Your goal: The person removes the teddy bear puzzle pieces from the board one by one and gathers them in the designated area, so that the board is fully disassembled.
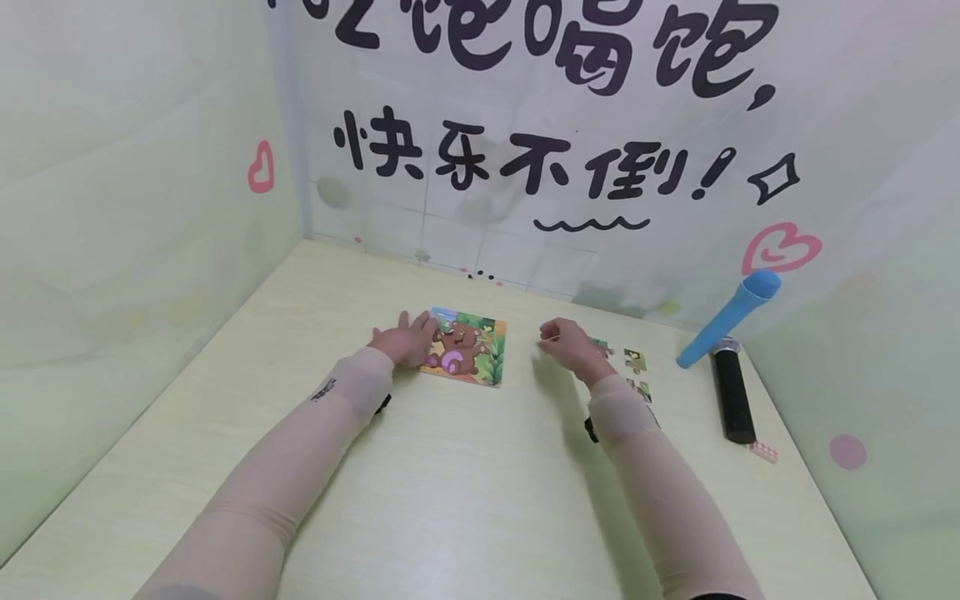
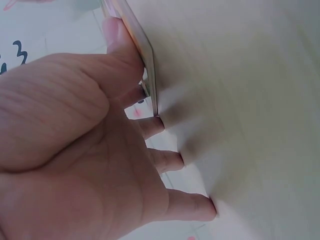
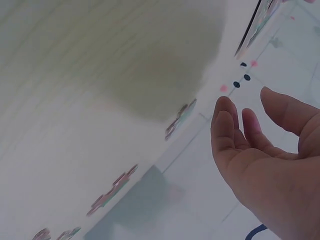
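A jigsaw puzzle (image 1: 467, 347) with a brown bear picture lies flat on the table. My left hand (image 1: 405, 342) rests at its left edge with the fingers spread. In the left wrist view, the thumb (image 2: 117, 40) touches the puzzle board (image 2: 142, 47) while other fingertips rest on the tabletop. Right of the puzzle, my right hand (image 1: 572, 346) hovers above the table. Its fingers are loosely bent in the right wrist view, with a gap to the thumb and nothing seen between them. Beyond it lie loose jigsaw pieces (image 1: 634, 360), partly hidden by that hand and arm.
A blue microphone-shaped thing (image 1: 723, 325) leans near the back right. Next to it lies a black microphone (image 1: 733, 392), with a pink checked tag (image 1: 763, 452) at its lower end. Printed walls (image 1: 525, 225) border the table at the back and sides.
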A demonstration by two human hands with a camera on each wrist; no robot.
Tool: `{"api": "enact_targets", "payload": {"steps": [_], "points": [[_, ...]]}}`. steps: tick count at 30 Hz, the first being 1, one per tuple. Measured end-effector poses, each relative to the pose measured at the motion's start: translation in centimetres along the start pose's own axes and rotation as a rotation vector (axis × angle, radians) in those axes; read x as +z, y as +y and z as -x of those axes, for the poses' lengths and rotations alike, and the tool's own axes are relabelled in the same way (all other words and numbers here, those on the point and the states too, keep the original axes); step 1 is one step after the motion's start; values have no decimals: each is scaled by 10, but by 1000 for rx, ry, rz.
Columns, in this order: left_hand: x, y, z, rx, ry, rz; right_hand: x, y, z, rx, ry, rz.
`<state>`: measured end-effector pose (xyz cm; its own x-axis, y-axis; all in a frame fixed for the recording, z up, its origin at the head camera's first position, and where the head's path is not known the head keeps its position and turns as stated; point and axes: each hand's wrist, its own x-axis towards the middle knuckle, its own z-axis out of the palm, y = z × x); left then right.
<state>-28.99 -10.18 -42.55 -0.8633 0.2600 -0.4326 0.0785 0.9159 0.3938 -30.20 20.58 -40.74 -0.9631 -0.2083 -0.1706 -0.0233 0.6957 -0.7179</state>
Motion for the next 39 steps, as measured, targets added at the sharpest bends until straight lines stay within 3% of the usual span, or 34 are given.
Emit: {"api": "enact_targets", "payload": {"steps": [15, 39], "points": [[0, -1, 0, 10, 10, -17, 53, -35, -19, -113, -80, -24], [0, -1, 0, 24, 30, -1, 84, -55, -23, -67, -70, 11]]}}
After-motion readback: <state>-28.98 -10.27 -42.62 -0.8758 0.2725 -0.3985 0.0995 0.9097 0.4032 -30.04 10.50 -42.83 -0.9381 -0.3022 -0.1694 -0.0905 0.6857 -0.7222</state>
